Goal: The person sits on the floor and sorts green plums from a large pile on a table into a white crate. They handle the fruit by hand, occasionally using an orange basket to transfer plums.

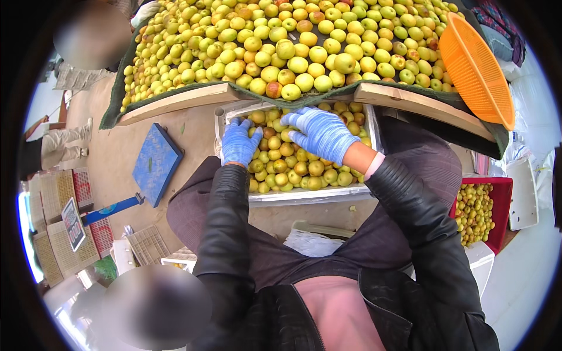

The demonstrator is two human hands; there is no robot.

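Before me a white foam crate (307, 195) lined with clear plastic is filled with yellow-green, jujube-like fruit (281, 166), some with brown patches. My left hand (240, 142), in a blue knitted glove, rests on the fruit at the crate's left side, thumb spread from the fingers. Over the upper right part lies my right hand (322, 131) in a matching glove, palm down, its thumb and fingers apart on the fruit. Neither hand shows a clear grip on a fruit, though the palms are hidden. The crate sits between my knees, just below the sorting table's edge.
A wood-edged table (184, 104) with dark green cloth carries a heap of fruit. An orange plastic basket (476, 70) leans at its right corner. A blue platform scale (157, 164) stands left; a red crate (502, 215) of fruit stands right. Other people are nearby.
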